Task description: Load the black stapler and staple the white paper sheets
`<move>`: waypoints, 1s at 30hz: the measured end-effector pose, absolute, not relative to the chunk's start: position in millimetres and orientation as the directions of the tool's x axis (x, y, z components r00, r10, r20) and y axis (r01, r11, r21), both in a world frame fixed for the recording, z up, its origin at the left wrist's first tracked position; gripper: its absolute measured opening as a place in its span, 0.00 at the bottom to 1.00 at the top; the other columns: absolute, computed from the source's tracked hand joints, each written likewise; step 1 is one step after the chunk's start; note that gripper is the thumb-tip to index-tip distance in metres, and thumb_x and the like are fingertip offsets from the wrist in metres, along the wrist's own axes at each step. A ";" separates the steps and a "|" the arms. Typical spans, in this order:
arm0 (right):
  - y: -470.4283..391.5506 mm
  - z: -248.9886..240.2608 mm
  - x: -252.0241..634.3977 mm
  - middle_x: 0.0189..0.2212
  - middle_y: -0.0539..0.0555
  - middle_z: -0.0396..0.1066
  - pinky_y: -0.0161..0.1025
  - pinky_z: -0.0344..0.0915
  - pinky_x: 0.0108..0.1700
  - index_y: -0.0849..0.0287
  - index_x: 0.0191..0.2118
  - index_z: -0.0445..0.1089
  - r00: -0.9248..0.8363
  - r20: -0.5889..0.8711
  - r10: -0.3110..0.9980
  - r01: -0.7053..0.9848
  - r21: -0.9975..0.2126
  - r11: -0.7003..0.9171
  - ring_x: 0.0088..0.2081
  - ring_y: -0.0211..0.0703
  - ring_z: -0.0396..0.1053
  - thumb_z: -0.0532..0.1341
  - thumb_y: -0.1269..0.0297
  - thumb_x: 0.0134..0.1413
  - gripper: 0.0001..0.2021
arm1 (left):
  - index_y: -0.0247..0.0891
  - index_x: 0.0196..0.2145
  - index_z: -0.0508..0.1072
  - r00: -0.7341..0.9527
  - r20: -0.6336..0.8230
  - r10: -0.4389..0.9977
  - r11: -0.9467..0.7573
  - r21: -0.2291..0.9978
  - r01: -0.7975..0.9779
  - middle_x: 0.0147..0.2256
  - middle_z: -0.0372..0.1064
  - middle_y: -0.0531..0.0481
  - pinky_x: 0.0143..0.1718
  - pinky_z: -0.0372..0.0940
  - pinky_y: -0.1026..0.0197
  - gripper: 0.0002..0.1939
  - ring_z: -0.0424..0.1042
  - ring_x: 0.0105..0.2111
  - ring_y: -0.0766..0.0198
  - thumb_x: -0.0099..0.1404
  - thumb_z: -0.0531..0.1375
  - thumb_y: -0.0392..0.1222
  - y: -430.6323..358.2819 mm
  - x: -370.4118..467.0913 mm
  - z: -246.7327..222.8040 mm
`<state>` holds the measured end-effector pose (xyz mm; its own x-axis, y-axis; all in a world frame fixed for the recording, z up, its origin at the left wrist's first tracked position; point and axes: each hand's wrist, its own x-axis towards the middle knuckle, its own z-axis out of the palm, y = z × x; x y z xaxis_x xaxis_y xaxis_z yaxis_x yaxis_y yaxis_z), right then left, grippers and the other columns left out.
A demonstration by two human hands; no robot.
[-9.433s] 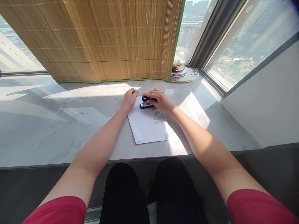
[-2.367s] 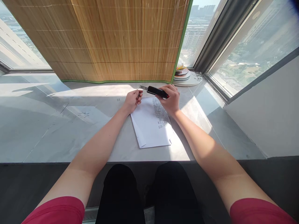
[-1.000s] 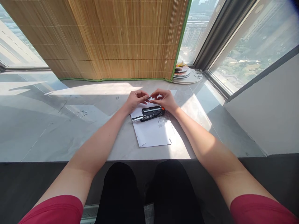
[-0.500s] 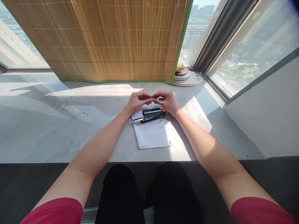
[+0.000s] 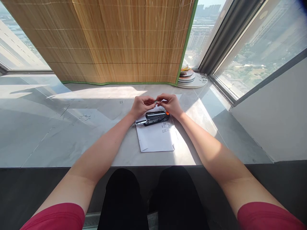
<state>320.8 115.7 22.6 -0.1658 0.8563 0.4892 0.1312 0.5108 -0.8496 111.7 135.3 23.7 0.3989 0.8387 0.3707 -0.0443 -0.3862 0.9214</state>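
My left hand (image 5: 142,106) and my right hand (image 5: 170,103) meet fingertip to fingertip above the far end of some white paper (image 5: 155,140). Both are closed in a pinch on one small greyish piece (image 5: 156,101), which looks like a short strip of staples; the fingers cover most of it. Just below the hands a black stapler (image 5: 157,117) with an orange tip lies on the paper, its metal magazine rail drawn out to the left. Rows of staples (image 5: 166,127) lie on the paper's right side.
Loose staples (image 5: 85,117) are scattered on the grey stone sill (image 5: 59,140) to the left. A bamboo blind (image 5: 120,41) hangs at the back. Stacked plates (image 5: 189,80) stand at the back right by the window frame (image 5: 216,35).
My fingertips have shifted slightly around the small strip, and the left hand has dropped a little. The paper and stapler have slid slightly left.
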 end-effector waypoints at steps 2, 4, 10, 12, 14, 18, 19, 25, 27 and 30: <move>115.7 22.0 320.7 0.33 0.53 0.75 0.49 0.79 0.41 0.55 0.33 0.80 -0.179 0.503 0.845 0.148 -0.836 0.529 0.35 0.46 0.74 0.77 0.48 0.52 0.16 | 0.35 0.36 0.85 0.394 0.370 0.841 -0.388 0.921 -0.038 0.33 0.83 0.45 0.42 0.78 0.55 0.21 0.82 0.34 0.58 0.52 0.81 0.51 135.2 112.1 23.2; 115.1 22.1 320.6 0.33 0.53 0.74 0.50 0.79 0.42 0.54 0.32 0.79 -0.196 0.495 0.846 0.161 -0.835 0.526 0.35 0.46 0.74 0.76 0.48 0.54 0.15 | 0.35 0.36 0.85 0.388 0.367 0.846 -0.379 0.924 -0.046 0.32 0.83 0.45 0.42 0.78 0.55 0.20 0.82 0.34 0.58 0.51 0.81 0.49 135.3 112.2 22.8; 115.6 21.8 321.2 0.33 0.53 0.74 0.50 0.79 0.42 0.54 0.32 0.78 -0.221 0.473 0.853 0.159 -0.845 0.510 0.34 0.45 0.74 0.76 0.50 0.55 0.14 | 0.33 0.34 0.85 0.396 0.361 0.844 -0.368 0.928 -0.061 0.32 0.83 0.44 0.41 0.78 0.55 0.19 0.83 0.33 0.57 0.50 0.81 0.47 135.0 111.5 23.5; 116.6 21.0 322.0 0.33 0.52 0.74 0.49 0.79 0.41 0.54 0.32 0.79 -0.223 0.477 0.850 0.158 -0.843 0.515 0.33 0.45 0.74 0.75 0.51 0.55 0.13 | 0.34 0.35 0.85 0.398 0.374 0.837 -0.384 0.922 -0.060 0.32 0.83 0.45 0.40 0.79 0.55 0.18 0.83 0.33 0.57 0.51 0.81 0.47 135.8 110.9 22.9; 116.7 20.5 322.3 0.32 0.52 0.74 0.48 0.78 0.40 0.54 0.32 0.79 -0.226 0.486 0.844 0.147 -0.840 0.523 0.33 0.45 0.74 0.75 0.53 0.55 0.11 | 0.34 0.35 0.86 0.402 0.390 0.828 -0.404 0.913 -0.053 0.32 0.83 0.45 0.40 0.79 0.55 0.17 0.83 0.33 0.57 0.52 0.80 0.47 137.0 110.3 21.7; 115.5 21.0 319.3 0.31 0.52 0.74 0.47 0.76 0.39 0.54 0.32 0.80 -0.232 0.495 0.837 0.134 -0.836 0.532 0.32 0.45 0.75 0.74 0.56 0.55 0.08 | 0.36 0.35 0.86 0.408 0.410 0.816 -0.435 0.900 -0.033 0.32 0.84 0.46 0.40 0.80 0.53 0.18 0.84 0.33 0.56 0.53 0.80 0.51 139.5 109.9 18.6; 116.0 21.1 318.6 0.31 0.52 0.75 0.47 0.76 0.39 0.53 0.32 0.80 -0.229 0.493 0.839 0.141 -0.836 0.530 0.32 0.45 0.75 0.74 0.56 0.55 0.08 | 0.36 0.35 0.86 0.409 0.410 0.815 -0.439 0.898 -0.026 0.32 0.84 0.46 0.40 0.80 0.53 0.19 0.84 0.33 0.56 0.53 0.80 0.52 140.2 110.1 17.9; 132.0 16.9 343.0 0.31 0.53 0.79 0.48 0.74 0.44 0.55 0.34 0.81 0.108 0.506 0.856 0.361 -0.822 0.441 0.34 0.48 0.75 0.70 0.56 0.52 0.08 | 0.37 0.43 0.85 0.266 0.443 0.856 -0.476 0.876 0.073 0.34 0.84 0.45 0.42 0.79 0.50 0.25 0.83 0.35 0.54 0.58 0.77 0.60 148.8 108.2 17.5; 137.1 13.5 360.6 0.30 0.53 0.79 0.50 0.73 0.49 0.56 0.32 0.81 0.277 0.459 0.844 0.500 -0.819 0.282 0.36 0.50 0.76 0.69 0.59 0.51 0.07 | 0.39 0.43 0.84 0.102 0.450 0.887 -0.461 0.854 0.240 0.33 0.81 0.45 0.44 0.78 0.47 0.18 0.82 0.35 0.53 0.68 0.70 0.57 152.9 102.1 19.2; 140.0 7.8 379.3 0.31 0.55 0.81 0.52 0.71 0.57 0.57 0.31 0.81 0.410 0.362 0.837 0.607 -0.794 0.046 0.39 0.54 0.78 0.67 0.64 0.49 0.04 | 0.41 0.38 0.80 -0.153 0.459 0.875 -0.285 0.745 0.603 0.40 0.79 0.39 0.52 0.73 0.38 0.07 0.80 0.46 0.42 0.70 0.67 0.46 158.1 87.5 20.8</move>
<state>379.3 140.0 7.8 0.4102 0.8372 0.3617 0.6067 0.0456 -0.7936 87.5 158.1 20.8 -0.1535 0.8753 0.4587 0.6027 -0.2849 0.7453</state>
